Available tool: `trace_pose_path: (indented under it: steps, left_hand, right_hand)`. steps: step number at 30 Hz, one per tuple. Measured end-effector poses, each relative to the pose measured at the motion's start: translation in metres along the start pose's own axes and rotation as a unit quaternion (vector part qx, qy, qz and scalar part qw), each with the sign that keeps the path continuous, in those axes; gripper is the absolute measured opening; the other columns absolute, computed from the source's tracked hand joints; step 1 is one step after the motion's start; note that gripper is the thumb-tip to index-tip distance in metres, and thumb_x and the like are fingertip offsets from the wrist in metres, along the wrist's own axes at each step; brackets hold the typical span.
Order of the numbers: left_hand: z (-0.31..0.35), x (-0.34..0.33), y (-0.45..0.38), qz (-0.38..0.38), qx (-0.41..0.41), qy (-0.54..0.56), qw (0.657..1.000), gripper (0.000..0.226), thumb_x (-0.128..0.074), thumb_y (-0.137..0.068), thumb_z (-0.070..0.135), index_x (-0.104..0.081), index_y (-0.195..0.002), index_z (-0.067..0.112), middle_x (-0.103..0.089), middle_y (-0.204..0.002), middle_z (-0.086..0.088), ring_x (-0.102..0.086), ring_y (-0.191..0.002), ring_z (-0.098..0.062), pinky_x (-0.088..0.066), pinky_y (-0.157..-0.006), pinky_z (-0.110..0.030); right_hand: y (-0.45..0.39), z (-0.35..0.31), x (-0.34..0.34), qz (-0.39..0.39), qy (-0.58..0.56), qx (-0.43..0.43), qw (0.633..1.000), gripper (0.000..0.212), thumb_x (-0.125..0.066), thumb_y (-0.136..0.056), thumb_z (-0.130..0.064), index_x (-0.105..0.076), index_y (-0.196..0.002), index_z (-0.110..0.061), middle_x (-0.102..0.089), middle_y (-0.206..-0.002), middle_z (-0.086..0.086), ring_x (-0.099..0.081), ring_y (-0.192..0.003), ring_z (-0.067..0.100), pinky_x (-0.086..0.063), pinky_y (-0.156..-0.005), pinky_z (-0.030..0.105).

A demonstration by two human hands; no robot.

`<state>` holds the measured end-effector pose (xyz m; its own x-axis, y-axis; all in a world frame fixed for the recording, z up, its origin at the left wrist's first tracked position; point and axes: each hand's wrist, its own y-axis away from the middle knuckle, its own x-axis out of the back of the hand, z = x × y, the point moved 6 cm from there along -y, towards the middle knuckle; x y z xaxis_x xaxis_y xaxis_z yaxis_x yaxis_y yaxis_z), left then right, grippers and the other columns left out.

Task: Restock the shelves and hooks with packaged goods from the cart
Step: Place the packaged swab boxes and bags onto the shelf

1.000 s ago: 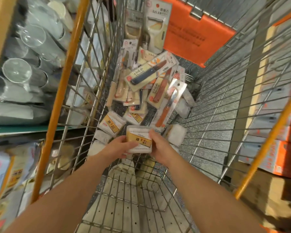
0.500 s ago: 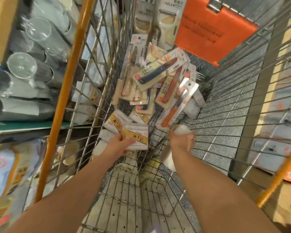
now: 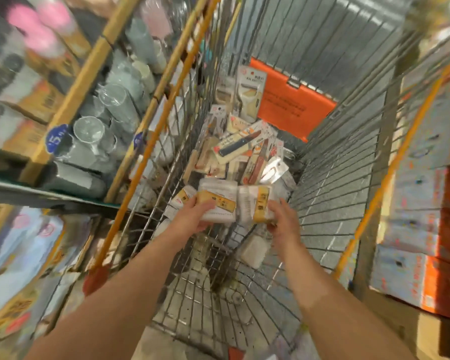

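Holding one white packet each above the wire cart point(image 3: 330, 193): left hand point(image 3: 192, 216) fingers closed on the left packet point(image 3: 218, 201), right hand point(image 3: 283, 222) fingers curled around the right packet point(image 3: 255, 203). Packets look light, soft, film-wrapped, probably slippery; best gripped across the banded middle.

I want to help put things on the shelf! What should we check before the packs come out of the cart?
1. Left hand has a pack in its grip: ok.
2. Right hand has the second pack in its grip: ok.
3. Both packs are clear of the knife packages behind them: ok.
4. Arms are clear of the cart's wire sides: ok.
5. Free spot for these packs on the shelf: cannot tell, too blurred.
6. More packs left in the cart: ok.
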<state>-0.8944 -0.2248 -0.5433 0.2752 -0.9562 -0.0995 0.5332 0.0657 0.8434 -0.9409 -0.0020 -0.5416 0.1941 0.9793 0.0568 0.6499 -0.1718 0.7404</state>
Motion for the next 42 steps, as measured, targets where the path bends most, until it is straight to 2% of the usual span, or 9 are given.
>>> trace_pose_path:
  steps: [3,8,13,16,18,25,32,39,42]
  left_hand:
    - [0.026,0.005,0.059,0.002,-0.057,0.031,0.998,0.047,-0.064,-0.091,0.028,-0.046,-0.134,0.018,-0.061,-0.111,-0.004,-0.062,-0.093,-0.019,-0.052,-0.075,-0.031]
    - [0.050,0.017,0.185,0.026,-0.183,0.094,0.978,0.045,-0.069,-0.067,0.037,-0.056,-0.104,0.016,-0.061,-0.085,-0.005,-0.064,-0.064,-0.013,-0.051,-0.058,-0.023]
    - [0.055,0.041,0.289,0.041,-0.280,0.147,0.948,0.092,-0.068,-0.043,0.052,-0.053,-0.124,0.010,-0.060,-0.111,-0.012,-0.062,-0.084,-0.023,-0.049,-0.076,-0.033]
    - [0.058,0.066,0.339,0.078,-0.345,0.162,0.921,0.051,-0.065,-0.074,0.044,-0.057,-0.116,0.016,-0.069,-0.108,-0.008,-0.066,-0.084,-0.017,-0.051,-0.076,-0.031]
    - [0.055,0.089,0.362,0.114,-0.372,0.193,0.901,0.029,-0.056,-0.087,0.036,-0.059,-0.109,0.017,-0.073,-0.099,-0.005,-0.071,-0.076,-0.012,-0.056,-0.068,-0.028]
    - [0.010,0.170,0.443,0.201,-0.421,0.210,0.859,0.044,-0.058,-0.072,0.039,-0.059,-0.111,0.018,-0.074,-0.094,-0.001,-0.069,-0.073,-0.011,-0.053,-0.072,-0.031]
    - [-0.042,0.269,0.537,0.305,-0.470,0.249,0.790,0.033,-0.058,-0.076,0.035,-0.058,-0.105,0.018,-0.073,-0.090,0.000,-0.069,-0.067,-0.010,-0.053,-0.056,-0.024]
    - [-0.061,0.349,0.630,0.404,-0.499,0.218,0.735,0.050,-0.067,-0.065,0.053,-0.066,-0.108,0.027,-0.074,-0.107,0.008,-0.066,-0.104,-0.018,-0.049,-0.093,-0.045]
    - [-0.056,0.367,0.665,0.432,-0.517,0.199,0.711,0.025,-0.062,-0.088,0.038,-0.065,-0.110,0.028,-0.074,-0.106,0.006,-0.068,-0.101,-0.017,-0.053,-0.090,-0.043]
  right_hand:
    - [0.041,-0.043,-0.002,-0.072,-0.004,0.026,0.997,0.012,-0.063,-0.087,-0.026,-0.065,-0.095,-0.017,-0.067,-0.067,-0.007,-0.062,-0.063,0.016,-0.039,-0.048,0.021]
    - [0.127,-0.109,-0.018,-0.226,0.017,0.110,0.968,0.018,-0.069,-0.085,-0.024,-0.057,-0.098,-0.022,-0.064,-0.082,-0.005,-0.061,-0.054,0.010,-0.041,-0.042,0.022]
    - [0.232,-0.151,-0.049,-0.355,0.068,0.177,0.916,0.074,-0.081,-0.062,-0.038,-0.055,-0.129,-0.020,-0.061,-0.119,0.008,-0.064,-0.092,0.021,-0.050,-0.066,0.032]
    - [0.293,-0.163,-0.081,-0.440,0.116,0.214,0.864,0.085,-0.073,-0.065,-0.021,-0.041,-0.142,-0.039,-0.056,-0.135,-0.001,-0.064,-0.111,0.024,-0.054,-0.077,0.039]
    - [0.330,-0.162,-0.103,-0.487,0.141,0.232,0.830,0.081,-0.071,-0.063,-0.017,-0.044,-0.135,-0.040,-0.061,-0.129,-0.003,-0.066,-0.107,0.022,-0.053,-0.079,0.037]
    - [0.416,-0.133,-0.173,-0.470,0.166,0.275,0.822,0.026,-0.074,-0.072,-0.026,-0.058,-0.085,-0.011,-0.069,-0.078,0.005,-0.065,-0.069,0.020,-0.048,-0.070,0.034]
    - [0.514,-0.071,-0.263,-0.572,0.083,0.128,0.806,0.014,-0.063,-0.086,-0.019,-0.066,-0.095,-0.008,-0.074,-0.084,0.006,-0.071,-0.075,0.018,-0.054,-0.073,0.035]
    - [0.614,-0.021,-0.330,-0.662,0.136,0.141,0.723,0.030,-0.056,-0.089,0.003,-0.057,-0.116,-0.010,-0.074,-0.094,0.004,-0.066,-0.094,0.022,-0.057,-0.080,0.032]
    - [0.645,-0.022,-0.352,-0.692,0.143,0.176,0.685,0.031,-0.058,-0.088,0.003,-0.058,-0.115,-0.010,-0.074,-0.099,0.006,-0.070,-0.088,0.019,-0.058,-0.079,0.030]
